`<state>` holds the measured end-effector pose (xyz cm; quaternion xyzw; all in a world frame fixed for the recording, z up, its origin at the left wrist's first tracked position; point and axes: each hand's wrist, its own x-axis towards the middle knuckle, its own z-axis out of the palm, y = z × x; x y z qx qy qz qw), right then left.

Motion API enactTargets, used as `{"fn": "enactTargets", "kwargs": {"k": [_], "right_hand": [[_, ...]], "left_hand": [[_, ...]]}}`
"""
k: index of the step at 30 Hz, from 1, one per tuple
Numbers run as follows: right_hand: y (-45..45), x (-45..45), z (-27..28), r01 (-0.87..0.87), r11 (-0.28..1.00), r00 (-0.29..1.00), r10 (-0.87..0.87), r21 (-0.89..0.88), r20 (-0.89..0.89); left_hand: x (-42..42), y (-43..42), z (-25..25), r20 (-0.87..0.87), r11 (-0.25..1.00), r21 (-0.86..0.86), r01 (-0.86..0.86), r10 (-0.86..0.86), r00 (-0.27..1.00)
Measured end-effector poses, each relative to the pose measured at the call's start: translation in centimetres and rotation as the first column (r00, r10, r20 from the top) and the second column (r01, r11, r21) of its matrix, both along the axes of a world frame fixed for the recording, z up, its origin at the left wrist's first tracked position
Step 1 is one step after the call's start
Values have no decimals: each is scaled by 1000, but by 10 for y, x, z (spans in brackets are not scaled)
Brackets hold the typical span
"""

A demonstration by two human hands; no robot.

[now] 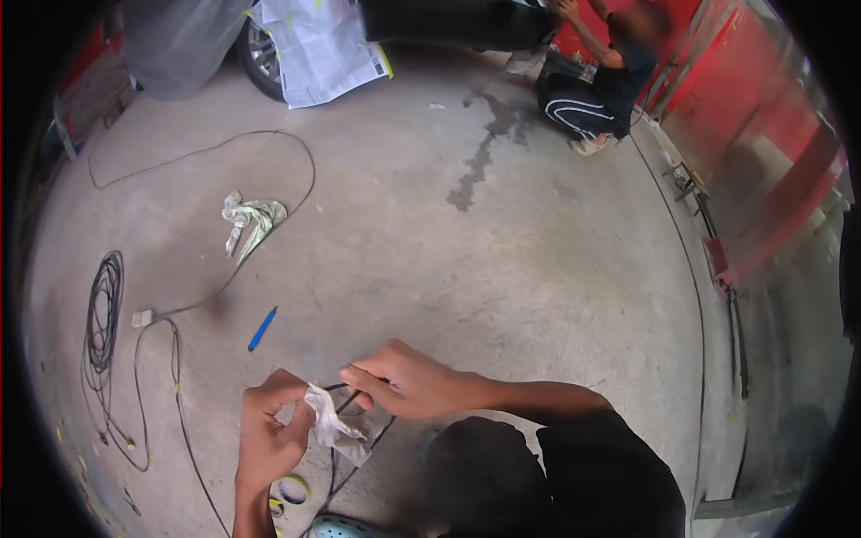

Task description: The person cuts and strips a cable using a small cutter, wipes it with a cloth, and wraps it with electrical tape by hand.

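Note:
My left hand (272, 426) is closed, thumb and fingers pinching the edge of a crumpled white cloth (330, 429). Just to its right, my right hand (411, 381) pinches a black cable (383, 434), which loops behind and below the cloth. The cloth lies against the cable between my two hands; how far it wraps around the cable I cannot tell. A blue slim tool (263, 329), perhaps a cutter or pen, rests on the floor beyond my left hand. Rolls of tape (293, 490) lie below my left wrist, near a teal clog (341, 527).
Coiled black cable (105, 309) and a white socket block (143, 317) are on the floor at left, with a pale rag (257, 218) farther off. A co-worker (596, 90) crouches by a car whose wheel (262, 58) is partly covered with masking paper (327, 63).

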<state>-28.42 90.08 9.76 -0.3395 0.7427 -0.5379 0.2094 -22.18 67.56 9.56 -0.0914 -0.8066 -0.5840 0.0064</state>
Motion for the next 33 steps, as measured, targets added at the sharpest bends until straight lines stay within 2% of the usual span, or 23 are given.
{"fn": "enactTargets", "kwargs": {"k": [2, 5, 7, 12, 15, 18, 20, 22, 24, 26, 31, 33], "right_hand": [[-16, 6, -13, 5, 996, 1000, -3, -90, 15], [-11, 2, -11, 24, 1000, 999, -25, 19, 30], [0, -5, -6, 32, 986, 999, -36, 165, 18], [-8, -6, -13, 84, 988, 992, -95, 130, 79], [-26, 6, -28, 92, 996, 995, -91, -20, 45], [-5, -10, -17, 26, 987, 998, -34, 159, 46], [10, -17, -17, 135, 981, 987, -145, 138, 69], [22, -21, -19, 214, 969, 973, -222, 119, 57], [30, -22, -25, 252, 963, 967, -255, 94, 21], [33, -21, -27, 244, 966, 968, -247, 90, 31], [32, -18, -26, 213, 975, 976, -215, 62, 34], [32, -16, -26, 191, 980, 981, -193, 47, 33]], "left_hand": [[-4, 4, -3, -74, 999, -26, 21, -23, 997], [-2, 1, -10, -42, 999, -29, 16, -17, 999], [1, -9, -15, -10, 1000, -9, -28, 28, 1000], [-1, -1, -8, -28, 998, -25, -53, 53, 998], [-4, 3, -7, -30, 999, -34, -15, 14, 999], [-2, -16, -21, -36, 996, -90, -27, 24, 999], [2, -34, -35, -17, 977, 30, -212, 213, 977], [6, -58, -43, 5, 837, 195, -512, 521, 853], [14, -88, -49, -27, 792, 179, -583, 596, 802], [21, -109, -57, 53, 743, 201, -639, 643, 764], [27, -146, -68, -120, 728, -63, -683, 674, 729], [25, -161, -79, -263, 649, -204, -733, 685, 679]]}}
